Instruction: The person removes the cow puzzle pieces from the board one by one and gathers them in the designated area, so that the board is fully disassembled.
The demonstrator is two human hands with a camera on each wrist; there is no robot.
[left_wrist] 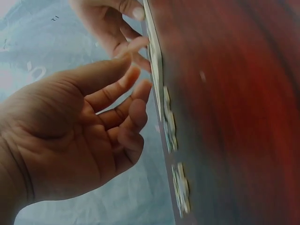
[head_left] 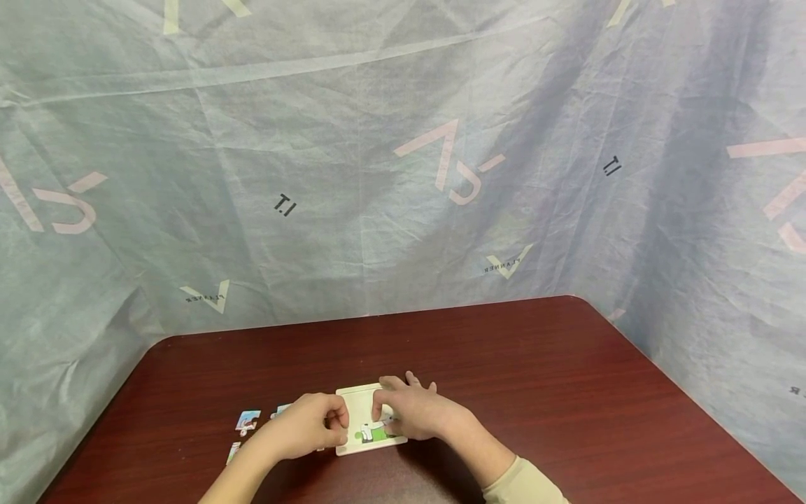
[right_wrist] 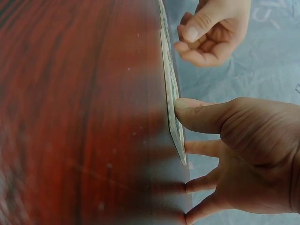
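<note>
A small pale puzzle tray (head_left: 357,400) lies on the table, with a green and white printed puzzle piece (head_left: 376,432) in its lower right part. My right hand (head_left: 418,411) is over the tray's right side; its thumb (right_wrist: 185,110) and index finger press on the piece, while other fingers spread past the edge. By the tray's left edge hovers my left hand (head_left: 308,423), fingers loosely bent. Nothing shows between its thumb and fingers in the left wrist view (left_wrist: 84,117).
Loose jigsaw pieces (head_left: 248,419) lie left of the tray, some partly covered by my left hand and forearm. The dark red wooden table (head_left: 535,378) reaches back to a grey printed cloth (head_left: 352,259) hanging behind and at both sides.
</note>
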